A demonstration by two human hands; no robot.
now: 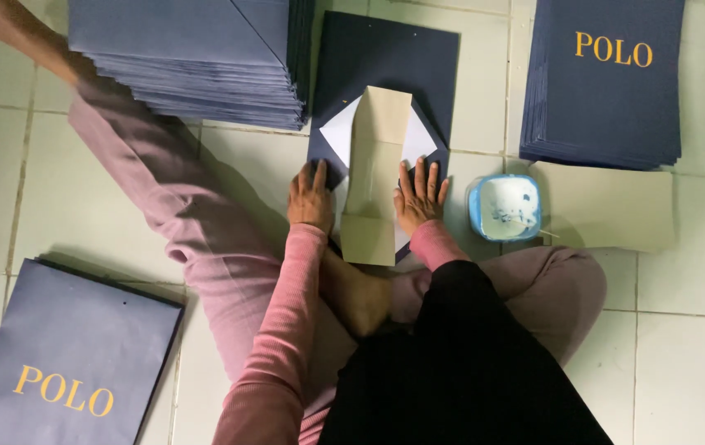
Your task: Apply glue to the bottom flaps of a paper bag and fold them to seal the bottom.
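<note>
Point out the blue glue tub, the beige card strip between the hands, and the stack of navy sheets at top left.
Blue glue tub point(505, 208): head view, on its white inside.
Beige card strip point(375, 165): head view, on its middle panel.
Stack of navy sheets point(179, 33): head view, on the top sheet.

Dim, cool light from above, soft shadows beside the legs, mild blur, corners slightly darker.

You have a tall stack of navy sheets point(196, 62) up left, another navy stack point(604, 82) up right, a blue glue tub point(505, 208) beside tan card point(608, 206), and a finished navy bag point(68, 358) lower left on the tiled floor point(682, 363).
</note>
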